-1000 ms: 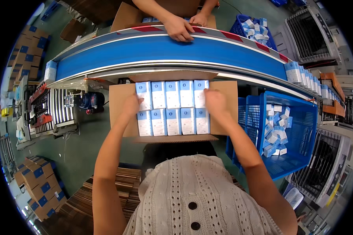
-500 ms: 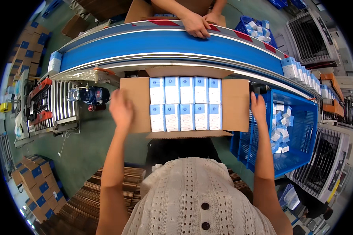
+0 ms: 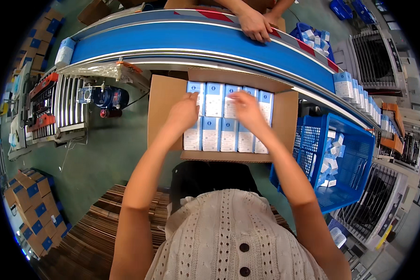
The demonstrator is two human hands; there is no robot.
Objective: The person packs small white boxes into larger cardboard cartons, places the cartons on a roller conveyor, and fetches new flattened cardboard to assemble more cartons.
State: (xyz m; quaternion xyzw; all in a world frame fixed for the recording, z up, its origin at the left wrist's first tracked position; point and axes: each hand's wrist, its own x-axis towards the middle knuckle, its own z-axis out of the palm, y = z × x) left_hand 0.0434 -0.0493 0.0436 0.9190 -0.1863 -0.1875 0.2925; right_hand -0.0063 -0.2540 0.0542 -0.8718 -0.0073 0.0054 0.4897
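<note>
An open brown carton [image 3: 167, 114] stands in front of me, filled with two rows of small white-and-blue boxes [image 3: 211, 135] on end. Over the far left corner of these boxes lies my left hand [image 3: 184, 114], fingers stretched forward and touching the tops. My right hand [image 3: 249, 111] hovers at or just above the far row, right of the middle; its fingers are apart, slightly smeared by motion, with nothing visible in them. Both hands cover some boxes. The carton's side flaps spread outward; the far flap [image 3: 238, 77] stands up toward the conveyor.
A blue conveyor belt [image 3: 172, 39] runs beyond the carton, with a co-worker's hand [image 3: 254, 25] at its far rail. Boxes [image 3: 344, 86] line its right end. To the right stands a blue crate [image 3: 354, 186] holding loose boxes. Flattened cartons [image 3: 102, 224] lie at lower left.
Both my hands have moved inward from beside the carton's side flaps to the boxes inside. The carton appears slightly turned, and the whole view has shifted a little.
</note>
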